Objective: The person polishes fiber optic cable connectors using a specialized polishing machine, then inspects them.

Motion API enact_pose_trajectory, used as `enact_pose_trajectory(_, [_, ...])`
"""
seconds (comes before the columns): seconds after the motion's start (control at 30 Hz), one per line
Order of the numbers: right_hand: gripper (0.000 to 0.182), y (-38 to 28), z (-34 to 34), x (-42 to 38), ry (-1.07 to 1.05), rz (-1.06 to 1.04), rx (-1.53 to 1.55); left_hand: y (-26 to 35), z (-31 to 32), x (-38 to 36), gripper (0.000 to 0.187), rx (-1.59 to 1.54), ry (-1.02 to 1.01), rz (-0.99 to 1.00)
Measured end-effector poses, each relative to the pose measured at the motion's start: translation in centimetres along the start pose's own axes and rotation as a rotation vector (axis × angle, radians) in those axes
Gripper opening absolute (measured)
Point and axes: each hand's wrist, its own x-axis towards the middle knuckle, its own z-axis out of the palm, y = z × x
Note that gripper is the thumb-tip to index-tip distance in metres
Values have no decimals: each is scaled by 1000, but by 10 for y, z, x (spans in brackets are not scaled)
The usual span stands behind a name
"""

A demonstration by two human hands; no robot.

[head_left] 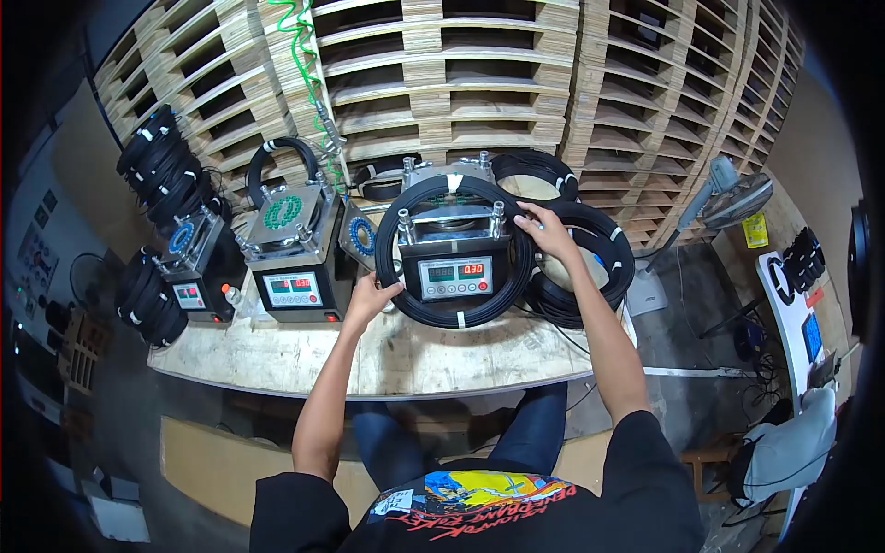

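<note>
Both hands hold a large coil of black cable (pixel 498 307), tied with white bands at its top and bottom. It stands up as a ring, tilted toward me. My left hand (pixel 371 301) grips the ring's lower left side, with the thumb on its front. On the upper right side, my right hand (pixel 546 232) has its fingers closed over the ring. Through the coil's opening shows a machine (pixel 452 252) whose red display reads 0.30. The coil partly covers the machine's top plate and sides.
Two similar machines stand left, one with a ring of green pieces (pixel 282 212), the other with blue ones (pixel 182 238). Black coils (pixel 599 235) are stacked on the workbench (pixel 442 364) at right, more (pixel 161 170) at far left. Wooden pallets (pixel 507 55) rise behind. A person (pixel 793 447) sits at right.
</note>
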Motion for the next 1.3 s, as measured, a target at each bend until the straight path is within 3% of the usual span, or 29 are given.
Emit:
enact_pose_trajectory(0.27, [53,-14,2,1,63,60,-12,-14,10,7,26,-118,64,-75])
enact_pose_trajectory(0.5, [54,-45,-20,-1,113,10,26,12,-11,14,33,-56,199,181])
enact_pose_trajectory(0.6, [55,-69,-31,-18,119,-49,-38,24,-21,-5,32,26,222,198])
enact_pose_trajectory(0.67, [55,-82,-36,-35,81,34,-64,43,-29,-35,33,91,185,193])
enact_pose_trajectory(0.8, [54,-112,-31,-85,36,15,-99,21,-32,-84,39,218,87,209])
enact_pose_trajectory(0.83, [55,-105,-24,-96,26,-105,-67,19,-31,-101,40,215,40,178])
enact_pose_trajectory(0.97, [57,-108,1,-151,-78,8,-131,-9,-25,-156,40,209,-70,61])
enact_pose_trajectory(1.0, [51,-98,11,-163,-42,-74,-184,-15,-24,-168,41,260,-107,-13])
enact_pose_trajectory(1.07, [45,-80,28,-183,-122,-46,-224,-26,-15,-191,42,249,-157,-89])
enact_pose_trajectory(1.2, [38,-33,60,-206,-386,166,-282,-47,1,-213,41,313,-229,-125])
enact_pose_trajectory(1.3, [42,-1,82,-209,-430,233,-346,-75,16,-209,41,314,-202,-71])
